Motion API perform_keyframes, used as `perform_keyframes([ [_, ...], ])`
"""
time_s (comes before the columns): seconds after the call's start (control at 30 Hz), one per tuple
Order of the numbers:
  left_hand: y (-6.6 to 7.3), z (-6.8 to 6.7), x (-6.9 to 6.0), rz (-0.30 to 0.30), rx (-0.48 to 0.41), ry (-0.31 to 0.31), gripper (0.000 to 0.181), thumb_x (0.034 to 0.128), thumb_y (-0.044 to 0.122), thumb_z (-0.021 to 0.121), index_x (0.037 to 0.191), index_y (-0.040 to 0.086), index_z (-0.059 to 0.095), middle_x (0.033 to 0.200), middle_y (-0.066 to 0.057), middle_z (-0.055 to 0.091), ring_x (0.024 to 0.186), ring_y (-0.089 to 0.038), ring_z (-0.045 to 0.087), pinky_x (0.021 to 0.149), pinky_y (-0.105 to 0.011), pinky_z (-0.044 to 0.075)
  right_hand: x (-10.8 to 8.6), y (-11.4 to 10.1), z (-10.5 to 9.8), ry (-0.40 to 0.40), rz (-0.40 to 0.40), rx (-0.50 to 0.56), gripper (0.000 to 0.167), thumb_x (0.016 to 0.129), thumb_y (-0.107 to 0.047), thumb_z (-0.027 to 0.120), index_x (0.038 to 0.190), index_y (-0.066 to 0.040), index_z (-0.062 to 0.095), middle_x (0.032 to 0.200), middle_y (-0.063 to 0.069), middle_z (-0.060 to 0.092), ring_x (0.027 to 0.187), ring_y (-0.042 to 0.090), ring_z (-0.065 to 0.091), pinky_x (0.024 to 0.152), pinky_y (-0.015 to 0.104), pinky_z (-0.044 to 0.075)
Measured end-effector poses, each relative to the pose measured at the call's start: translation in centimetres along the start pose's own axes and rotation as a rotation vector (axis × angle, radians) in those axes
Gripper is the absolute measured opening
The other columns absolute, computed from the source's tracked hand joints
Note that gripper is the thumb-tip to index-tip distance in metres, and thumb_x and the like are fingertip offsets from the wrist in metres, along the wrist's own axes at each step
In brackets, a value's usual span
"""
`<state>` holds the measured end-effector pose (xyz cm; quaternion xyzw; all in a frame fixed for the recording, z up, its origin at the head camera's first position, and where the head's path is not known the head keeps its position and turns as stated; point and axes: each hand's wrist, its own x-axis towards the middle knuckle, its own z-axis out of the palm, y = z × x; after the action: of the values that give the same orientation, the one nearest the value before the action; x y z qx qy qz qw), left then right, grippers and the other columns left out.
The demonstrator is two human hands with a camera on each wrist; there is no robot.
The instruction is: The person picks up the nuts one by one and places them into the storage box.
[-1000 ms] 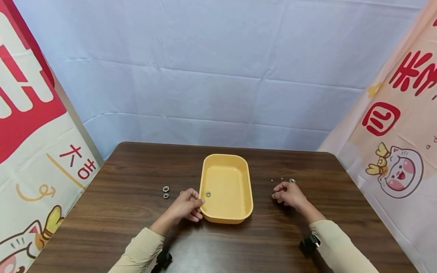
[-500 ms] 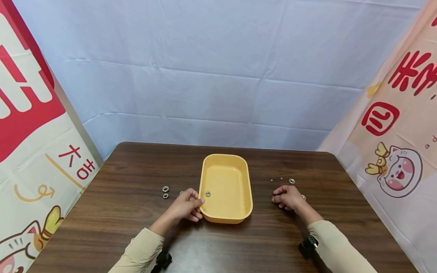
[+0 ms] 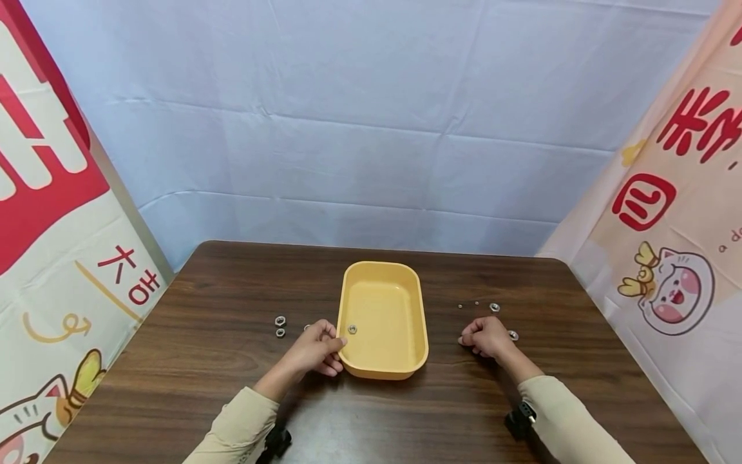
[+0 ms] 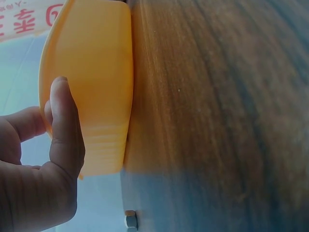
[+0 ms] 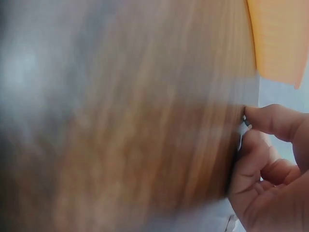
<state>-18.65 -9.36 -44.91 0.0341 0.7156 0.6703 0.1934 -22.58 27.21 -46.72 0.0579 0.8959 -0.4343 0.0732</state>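
Pinching small nut [image 5: 247,123]: right fingers [image 5: 254,151] nearly closed | left fingers [image 4: 65,121] clasping tray [image 4: 99,63] | wrist-side nut [image 3: 513,335] now more exposed

Red 大吉 [image 3: 119,256] on the left banner [image 3: 87,235] — cropped characters [image 3: 688,121], right banner [image 3: 649,248]

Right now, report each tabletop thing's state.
Yellow rectangular tray: upright.
Silvery hexagonal metal nut inside: lying loose.
Left hand: gripping the tray's rim.
Right hand: pinching a small metal piece.
Two silvery nuts at left: loose.
Silvery piece behind left hand: partly hidden.
Two silvery nuts at right: loose.
Two tiny pieces: loose.
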Motion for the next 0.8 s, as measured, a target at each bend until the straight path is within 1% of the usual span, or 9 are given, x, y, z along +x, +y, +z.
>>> perform_keyframes([
  [0.2, 0.0, 0.0, 0.0, -0.003, 0.003, 0.002, 0.02, 0.092, 0.009, 0.056, 0.097, 0.0, 0.039, 0.064, -0.013, 0.055, 0.05, -0.019, 0.06, 0.043, -0.029, 0.053, -0.6, -0.5, 0.4, 0.049, -0.103, -0.141, 0.012, 0.071, -0.003, 0.072, 0.068, -0.005, 0.06, 0.053, 0.0, 0.053, 0.045, 0.012, 0.051, 0.039, 0.025, 0.045],
  [0.3, 0.0, 0.0, 0.0, -0.003, 0.005, 0.003, 0.02, 0.0923, 0.009, 0.056, 0.097, 0.0, 0.039, 0.065, -0.013, 0.055, 0.051, -0.02, 0.061, 0.044, -0.03, 0.053, -0.7, -0.6, 0.6, 0.055, -0.127, -0.174, 0.011, 0.073, -0.003, 0.07, 0.071, -0.005, 0.059, 0.055, -0.001, 0.054, 0.047, 0.012, 0.053, 0.04, 0.025, 0.045],
  [0.37, 0.0, 0.0, 0.0, -0.003, 0.006, 0.003, 0.02, 0.0923, 0.009, 0.056, 0.097, 0.0, 0.039, 0.065, -0.013, 0.055, 0.051, -0.02, 0.061, 0.044, -0.03, 0.054, -0.6, -0.6, 0.7, 0.036, -0.145, -0.172, 0.007, 0.076, -0.002, 0.067, 0.075, -0.003, 0.06, 0.059, -0.001, 0.056, 0.049, 0.012, 0.053, 0.041, 0.025, 0.045],
  [0.43, 0.1, 0.0, 0.0, -0.003, 0.006, 0.001, 0.02, 0.0924, 0.009, 0.056, 0.098, 0.0, 0.039, 0.065, -0.013, 0.056, 0.051, -0.02, 0.061, 0.044, -0.031, 0.054, -0.6, -0.5, 0.6, -0.004, -0.146, -0.114, 0.002, 0.08, 0.0, 0.063, 0.081, 0.0, 0.061, 0.063, 0.001, 0.056, 0.051, 0.013, 0.053, 0.042, 0.025, 0.045],
  [0.47, 0.1, 0.0, 0.0, -0.003, 0.006, 0.0, 0.02, 0.0924, 0.01, 0.056, 0.098, 0.0, 0.039, 0.065, -0.013, 0.056, 0.051, -0.02, 0.061, 0.044, -0.031, 0.054, -0.6, -0.4, 0.5, -0.029, -0.145, -0.072, 0.003, 0.082, 0.001, 0.061, 0.085, 0.003, 0.062, 0.065, 0.002, 0.057, 0.052, 0.013, 0.053, 0.043, 0.025, 0.045],
  [0.6, 0.0, 0.0, -0.1, 0.005, 0.007, -0.009, 0.02, 0.0922, 0.009, 0.056, 0.097, -0.001, 0.039, 0.064, -0.013, 0.056, 0.051, -0.02, 0.061, 0.044, -0.03, 0.054, -0.6, -0.2, -0.2, -0.147, -0.097, 0.151, 0.015, 0.088, 0.003, 0.052, 0.098, 0.011, 0.06, 0.072, 0.006, 0.056, 0.057, 0.015, 0.052, 0.044, 0.024, 0.044],
  [0.7, 0.1, 0.0, -0.1, 0.017, 0.005, -0.016, 0.02, 0.0917, 0.008, 0.056, 0.095, -0.001, 0.039, 0.063, -0.013, 0.056, 0.051, -0.019, 0.061, 0.044, -0.029, 0.053, -0.6, -0.1, -0.8, -0.199, -0.072, 0.278, 0.021, 0.088, 0.002, 0.052, 0.105, 0.014, 0.056, 0.076, 0.006, 0.057, 0.061, 0.014, 0.054, 0.047, 0.022, 0.045],
  [0.8, 0.1, 0.0, -0.1, 0.026, 0.001, -0.021, 0.02, 0.0913, 0.008, 0.056, 0.094, -0.001, 0.039, 0.063, -0.013, 0.055, 0.05, -0.019, 0.061, 0.044, -0.029, 0.053, -0.7, 0.0, -1.3, -0.216, -0.079, 0.35, 0.027, 0.086, 0.002, 0.055, 0.109, 0.017, 0.053, 0.078, 0.006, 0.059, 0.064, 0.014, 0.055, 0.05, 0.021, 0.046],
])
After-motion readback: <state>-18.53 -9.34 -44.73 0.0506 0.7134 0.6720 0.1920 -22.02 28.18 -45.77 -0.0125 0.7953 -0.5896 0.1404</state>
